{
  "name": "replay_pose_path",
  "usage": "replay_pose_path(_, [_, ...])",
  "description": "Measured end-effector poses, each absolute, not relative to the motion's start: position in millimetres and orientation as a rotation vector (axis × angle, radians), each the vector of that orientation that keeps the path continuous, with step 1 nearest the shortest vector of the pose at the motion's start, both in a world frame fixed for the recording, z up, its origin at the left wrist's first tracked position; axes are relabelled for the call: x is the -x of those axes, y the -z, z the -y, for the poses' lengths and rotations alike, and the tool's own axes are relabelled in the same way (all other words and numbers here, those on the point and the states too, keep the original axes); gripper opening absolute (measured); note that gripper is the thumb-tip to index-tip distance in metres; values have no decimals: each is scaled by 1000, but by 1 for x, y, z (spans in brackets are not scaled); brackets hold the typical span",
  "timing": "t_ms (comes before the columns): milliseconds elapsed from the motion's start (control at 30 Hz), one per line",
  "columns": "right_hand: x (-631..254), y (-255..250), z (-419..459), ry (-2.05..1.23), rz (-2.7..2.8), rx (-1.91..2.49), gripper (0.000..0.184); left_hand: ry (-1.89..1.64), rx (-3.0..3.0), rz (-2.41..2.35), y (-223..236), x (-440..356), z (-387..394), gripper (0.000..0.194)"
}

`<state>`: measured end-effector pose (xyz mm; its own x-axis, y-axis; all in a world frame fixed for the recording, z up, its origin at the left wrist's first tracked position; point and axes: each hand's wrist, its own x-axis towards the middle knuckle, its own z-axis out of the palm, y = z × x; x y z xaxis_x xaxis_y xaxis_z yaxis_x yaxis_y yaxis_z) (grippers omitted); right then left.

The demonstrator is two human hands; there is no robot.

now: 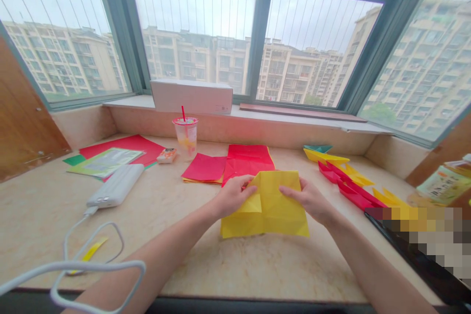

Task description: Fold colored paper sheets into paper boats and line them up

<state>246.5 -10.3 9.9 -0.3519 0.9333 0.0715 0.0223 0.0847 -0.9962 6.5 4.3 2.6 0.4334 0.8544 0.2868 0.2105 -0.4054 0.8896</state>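
Note:
A creased yellow paper sheet (270, 206) lies on the beige stone counter (206, 255) in front of me, partly folded. My left hand (232, 195) pinches its upper left part, fingers closed on a folded flap. My right hand (308, 197) grips its upper right edge, fingers curled over the paper. Both forearms reach in from the bottom of the view.
Red paper sheets (243, 159) lie just behind the yellow one. Folded red and yellow paper pieces (348, 181) line the right side. A plastic cup with a straw (185, 136), a white power bank (116, 185) with a cable (84, 265), a white box (191, 95) and coloured sheets (110, 159) sit left.

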Motion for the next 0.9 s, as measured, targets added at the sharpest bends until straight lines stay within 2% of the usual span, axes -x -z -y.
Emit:
replay_pose_path(100, [-241,0,8,-1197,1702,1021,42,-980,-1870,-934,-3,-7,-4,29])
replay_pose_path(200, [-235,4,9,-853,1962,929,41,-992,-1848,-962,-4,-8,-4,28])
replay_pose_path(267, [-234,4,11,-659,2111,887,47,-1012,-1839,-974,-4,-9,-4,28])
replay_pose_path(367, [-235,3,15,-540,2290,907,60,-1023,-1839,-976,-4,-10,-2,28])
replay_pose_path(600, [-232,12,12,-466,2223,931,41,-1018,-1819,-922,-5,-13,0,29])
replay_pose_path(667, [-228,14,12,-481,2144,942,44,-1017,-1827,-911,-4,-13,0,30])
replay_pose_path(800, [-221,13,14,-615,1911,1086,68,-1004,-1878,-938,-1,-14,1,27])
replay_pose_path(900, [-218,11,15,-780,1833,1086,57,-987,-1962,-978,-2,-13,3,27])
